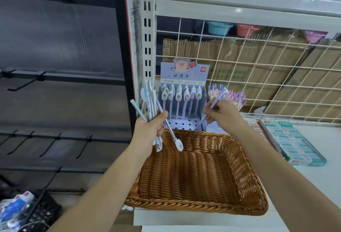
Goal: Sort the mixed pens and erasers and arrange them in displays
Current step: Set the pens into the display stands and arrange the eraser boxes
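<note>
Behind the wicker basket (184, 206) on the counter (313, 185) stands the pen display (184, 76), where the right hand (223, 115) pinches a purple pen (202, 121) while the left hand (149, 128) clutches a splayed pen bundle (149, 98) from which one dangling pen could slide out.

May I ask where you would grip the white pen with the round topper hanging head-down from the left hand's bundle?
Pinch the white pen on its bare shaft above the round topper, coming from the right: that stretch slants clear of the left hand and its other pens, over the brown wicker basket.
</note>
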